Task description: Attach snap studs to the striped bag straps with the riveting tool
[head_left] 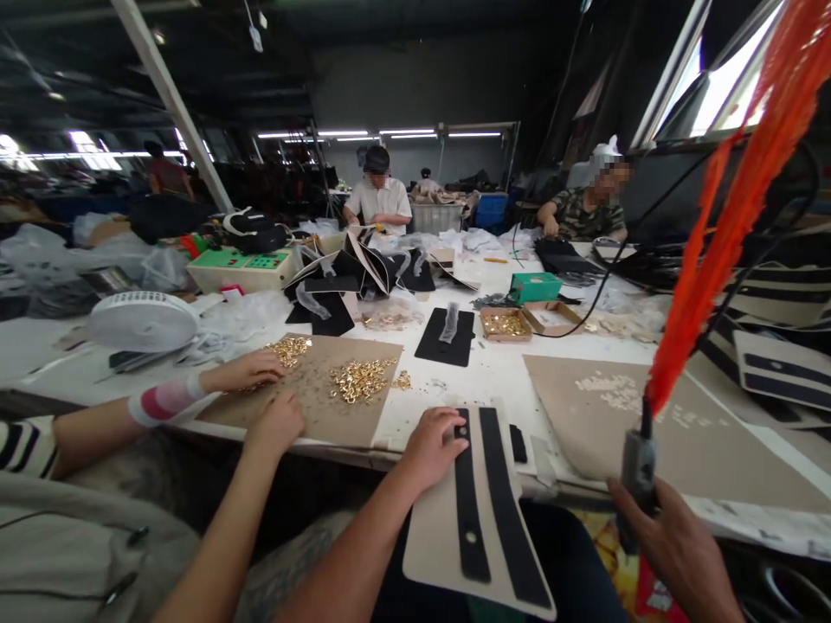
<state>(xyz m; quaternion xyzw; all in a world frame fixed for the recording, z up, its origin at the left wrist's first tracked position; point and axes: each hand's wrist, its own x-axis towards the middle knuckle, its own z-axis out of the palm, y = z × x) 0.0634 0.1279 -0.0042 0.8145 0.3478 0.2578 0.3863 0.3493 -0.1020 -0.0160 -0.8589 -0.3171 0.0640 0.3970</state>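
My left hand [432, 446] rests on the upper left of a beige panel [438, 541] with two black strips. Its fingers are bent, with thumb and forefinger beside a small metal stud on the left strip. A second round stud [471, 537] shows lower on that strip. The panel lies over the table edge and hangs towards my lap. To the right, my right hand [681, 541] is closed around a dark grey handheld tool [640, 472], partly hidden by the fingers. Orange strands [707, 234] and a dark cable run up from the tool's top.
At left, a co-worker's hands [276, 424] are by gold metal fittings [360, 381] on a brown board [325, 424]. Small pale pieces [610, 391] lie on another board [649, 441]. A black panel [445, 337] and a box of gold parts [505, 324] sit farther back.
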